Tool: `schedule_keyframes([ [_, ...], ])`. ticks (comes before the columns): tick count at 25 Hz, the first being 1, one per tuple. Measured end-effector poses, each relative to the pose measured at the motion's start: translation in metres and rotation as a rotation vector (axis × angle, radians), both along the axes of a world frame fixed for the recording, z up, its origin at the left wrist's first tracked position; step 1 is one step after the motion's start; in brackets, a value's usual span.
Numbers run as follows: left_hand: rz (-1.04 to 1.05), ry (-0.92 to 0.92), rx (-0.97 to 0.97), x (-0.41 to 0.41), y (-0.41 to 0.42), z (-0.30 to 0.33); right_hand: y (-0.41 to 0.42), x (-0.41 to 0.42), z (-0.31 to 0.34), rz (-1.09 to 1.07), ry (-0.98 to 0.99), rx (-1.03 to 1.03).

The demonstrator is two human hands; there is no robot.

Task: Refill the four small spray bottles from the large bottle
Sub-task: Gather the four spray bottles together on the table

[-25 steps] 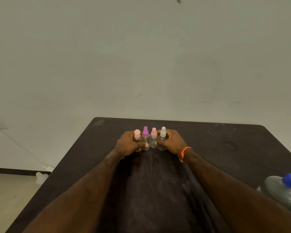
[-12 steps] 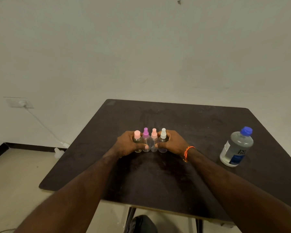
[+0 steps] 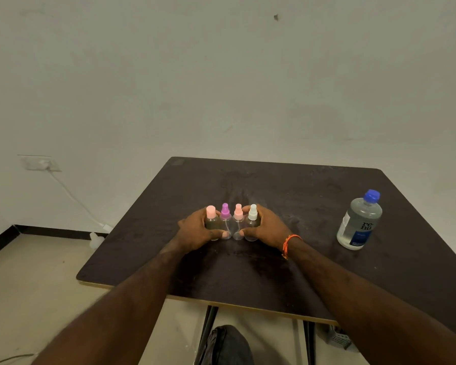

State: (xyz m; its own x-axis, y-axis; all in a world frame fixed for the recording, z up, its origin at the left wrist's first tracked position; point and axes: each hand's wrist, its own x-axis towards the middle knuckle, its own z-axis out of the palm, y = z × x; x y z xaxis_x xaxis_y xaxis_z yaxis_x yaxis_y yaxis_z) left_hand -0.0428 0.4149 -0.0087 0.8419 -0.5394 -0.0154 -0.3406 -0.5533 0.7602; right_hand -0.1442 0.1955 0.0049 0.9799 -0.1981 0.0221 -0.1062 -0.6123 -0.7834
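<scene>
Left hand [image 3: 195,231], right hand [image 3: 267,226] seemingly cupped.

Dark desk [image 3: 287,185], worn top w/ pale scuffs, light edge strip on near side, black legs [image 3: 208,327] under it. Plain wall [image 3: 221,75] behind, small dark mark [image 3: 276,17] up high. Wall socket [image 3: 41,163] at left, white cable [image 3: 71,197] running down to a plug [image 3: 107,227] by the black skirting [image 3: 0,241]. Small white item [image 3: 95,240] on beige floor [image 3: 37,299] near desk's left edge; can't tell what. Orange wristband [image 3: 288,243].
</scene>
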Motion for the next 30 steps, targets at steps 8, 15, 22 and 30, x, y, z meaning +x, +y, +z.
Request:
schedule_keyframes([
  [8, 0.021, -0.079, 0.059, 0.002, 0.009, -0.004, -0.009, -0.003, -0.004, -0.048, 0.054, -0.011],
  [15, 0.025, -0.066, 0.036, -0.008, 0.023, 0.01, -0.011, -0.018, -0.003, -0.005, 0.076, -0.044],
  [22, 0.12, -0.369, -0.097, -0.04, 0.018, 0.056, -0.035, -0.062, 0.018, -0.181, -0.137, -0.239],
  [30, -0.114, -0.557, -0.045, -0.094, -0.072, 0.073, -0.062, -0.144, 0.052, -0.198, -0.221, -0.445],
])
